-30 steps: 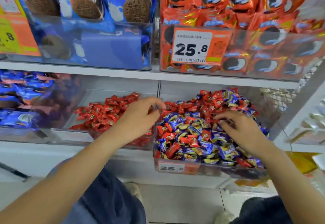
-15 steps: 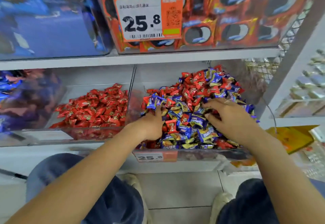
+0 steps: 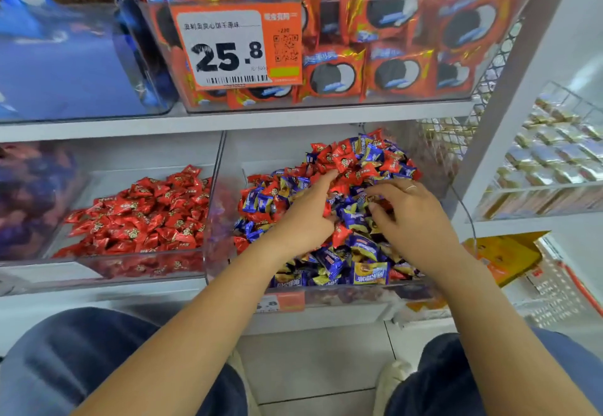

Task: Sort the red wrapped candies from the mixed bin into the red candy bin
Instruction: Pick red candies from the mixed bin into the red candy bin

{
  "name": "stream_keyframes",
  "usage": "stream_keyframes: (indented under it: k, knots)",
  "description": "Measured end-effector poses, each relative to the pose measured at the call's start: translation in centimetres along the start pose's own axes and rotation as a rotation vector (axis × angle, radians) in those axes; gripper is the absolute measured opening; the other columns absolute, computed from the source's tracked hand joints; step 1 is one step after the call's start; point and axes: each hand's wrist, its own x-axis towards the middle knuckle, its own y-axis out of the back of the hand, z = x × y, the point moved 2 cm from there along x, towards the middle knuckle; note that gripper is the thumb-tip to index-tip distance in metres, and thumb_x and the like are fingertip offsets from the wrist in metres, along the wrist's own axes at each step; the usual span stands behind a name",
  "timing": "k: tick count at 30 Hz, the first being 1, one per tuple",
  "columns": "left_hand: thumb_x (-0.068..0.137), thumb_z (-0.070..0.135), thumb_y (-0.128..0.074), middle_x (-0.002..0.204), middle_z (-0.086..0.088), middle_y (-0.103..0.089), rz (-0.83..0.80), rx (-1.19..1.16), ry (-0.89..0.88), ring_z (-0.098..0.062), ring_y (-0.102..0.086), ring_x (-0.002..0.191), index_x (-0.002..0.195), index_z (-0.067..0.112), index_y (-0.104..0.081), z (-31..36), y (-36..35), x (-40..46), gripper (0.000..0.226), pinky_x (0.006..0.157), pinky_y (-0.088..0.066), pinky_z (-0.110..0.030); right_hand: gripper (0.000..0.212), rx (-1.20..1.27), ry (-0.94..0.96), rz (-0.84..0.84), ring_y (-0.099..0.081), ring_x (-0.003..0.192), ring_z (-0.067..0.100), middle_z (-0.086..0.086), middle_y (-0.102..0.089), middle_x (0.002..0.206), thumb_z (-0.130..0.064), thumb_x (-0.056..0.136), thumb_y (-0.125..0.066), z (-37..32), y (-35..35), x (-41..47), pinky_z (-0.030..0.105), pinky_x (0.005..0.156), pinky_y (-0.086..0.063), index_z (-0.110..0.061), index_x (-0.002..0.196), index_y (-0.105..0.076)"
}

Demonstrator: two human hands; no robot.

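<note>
Your way into the mixed bin (image 3: 225, 207) and red bin (image 3: 98, 269) is open from above; upper shelf (image 3: 261, 118) caps headroom, a clear wall (image 3: 217, 187) divides them.

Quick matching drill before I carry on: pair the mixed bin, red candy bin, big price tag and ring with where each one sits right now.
Things:
1. mixed bin
2. red candy bin
3. big price tag
4. ring

Places:
A. on a finger of the right hand
B. lower shelf, left of the divider
C. lower shelf, under both hands
D. front of the upper bin of red cookie packs

Pairs: 1-C, 2-B, 3-D, 4-A. The left hand is in the mixed bin too, fingers among the candies.
</note>
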Motion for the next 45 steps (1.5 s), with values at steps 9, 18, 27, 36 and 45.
stream_keyframes:
  k: [9, 18, 27, 36, 45]
  knots:
    - [0.097, 0.004, -0.047, 0.121, 0.002, -0.057, 0.197, -0.051, 0.004, -0.020, -0.058, 0.075, 0.115, 0.028, -0.055, -2.7, 3.0, -0.3, 0.031, 0.049, -0.039, -0.010, 0.040, 0.186, 0.147, -0.031, -0.053, 0.101, 0.013, -0.005, -0.065, 0.101, -0.053, 0.079, -0.057, -2.2, 0.9, -0.7, 0.023, 0.081, -0.038, -0.023, 0.103, -0.070]
    - [0.098, 0.012, -0.049, 0.127, 0.004, -0.059, 0.210, 0.085, 0.024, -0.012, -0.051, 0.120, 0.127, 0.019, -0.056, -3.2, 3.7, -1.1, 0.030, 0.094, -0.034, -0.018, 0.020, 0.145, 0.184, 0.017, -0.056, 0.093, 0.016, -0.003, -0.066, 0.094, -0.032, 0.084, -0.069, -2.0, 0.1, -0.5, 0.035, 0.075, -0.050, -0.021, 0.100, -0.070]
    - [0.099, 0.038, -0.044, 0.082, -0.002, -0.062, 0.287, 0.228, 0.103, -0.012, -0.056, 0.070, 0.097, 0.018, -0.054, -3.0, 5.6, -3.7, 0.022, 0.062, -0.039, -0.029, 0.041, -0.028, 0.429, -0.228, -0.047, 0.127, 0.022, -0.004, -0.063, 0.125, -0.032, 0.086, -0.065, -5.1, -3.3, 0.3, 0.042, 0.108, -0.030, -0.027, 0.126, -0.060]
    - [0.096, 0.007, -0.038, 0.100, -0.003, -0.060, 0.157, 0.528, 0.134, -0.015, -0.056, 0.070, 0.126, 0.013, -0.050, -2.9, 5.9, -3.7, 0.032, 0.060, -0.040, -0.024, 0.015, 0.133, 0.309, -0.009, -0.058, 0.077, 0.019, -0.001, -0.059, 0.092, -0.012, 0.083, -0.065, -5.1, -1.9, 0.9, 0.034, 0.076, -0.050, -0.018, 0.097, -0.064]
    - [0.098, 0.038, -0.048, 0.132, -0.019, -0.045, 0.087, 0.657, 0.275, -0.036, -0.051, 0.118, 0.138, 0.004, -0.035, -5.0, 3.3, -1.6, 0.054, 0.092, -0.044, -0.043, 0.014, 0.349, -0.077, 0.059, -0.043, 0.086, 0.009, -0.001, -0.047, 0.099, -0.006, 0.080, -0.068, -1.9, -0.1, 0.8, 0.011, 0.074, -0.028, -0.018, 0.083, -0.062]
